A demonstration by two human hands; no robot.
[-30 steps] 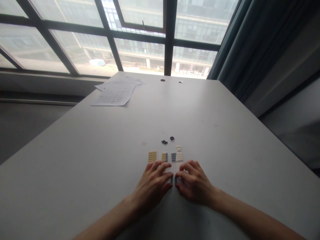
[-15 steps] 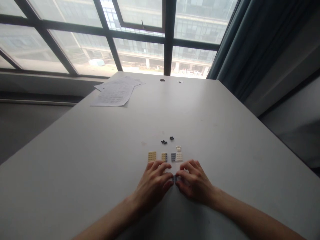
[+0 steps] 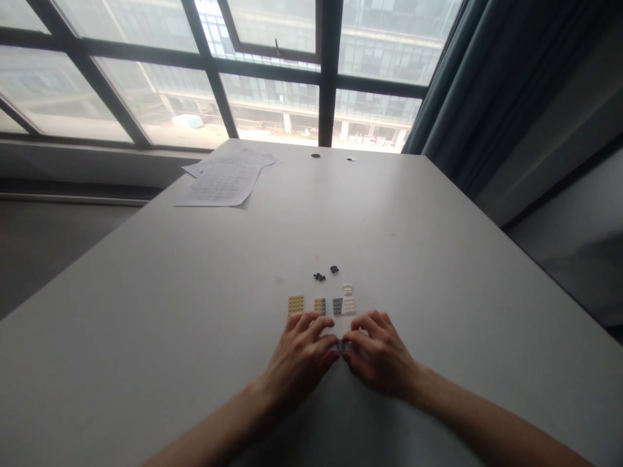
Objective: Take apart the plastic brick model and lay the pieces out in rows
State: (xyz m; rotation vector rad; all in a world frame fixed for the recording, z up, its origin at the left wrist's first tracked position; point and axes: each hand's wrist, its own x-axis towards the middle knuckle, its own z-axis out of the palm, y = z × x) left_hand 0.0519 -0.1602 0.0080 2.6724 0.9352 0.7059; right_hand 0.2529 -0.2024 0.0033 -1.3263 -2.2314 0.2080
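Between the fingertips of both hands is a small grey toy brick (image 3: 341, 346), partly hidden by the fingers. My left hand (image 3: 305, 344) pinches it from the left, and my right hand (image 3: 374, 345) pinches it from the right. Just beyond my left fingers lies a tan studded plate (image 3: 296, 304). To its right is a small tan-and-grey piece (image 3: 320, 306). A dark grey plate (image 3: 337, 305) sits against a white studded plate (image 3: 349, 305), which has a white arched piece (image 3: 347, 289) at its far end.
Farther out lie a cluster of tiny black pieces (image 3: 319, 277) and another small black piece (image 3: 334, 269). Printed papers (image 3: 219, 181) overlap at the far left of the white table (image 3: 438, 259). Two round cable holes are near the far edge, below the window.
The grey brick shows a little more between my fingertips, which have shifted slightly. Both hands otherwise stay in place, and the other pieces have not moved.
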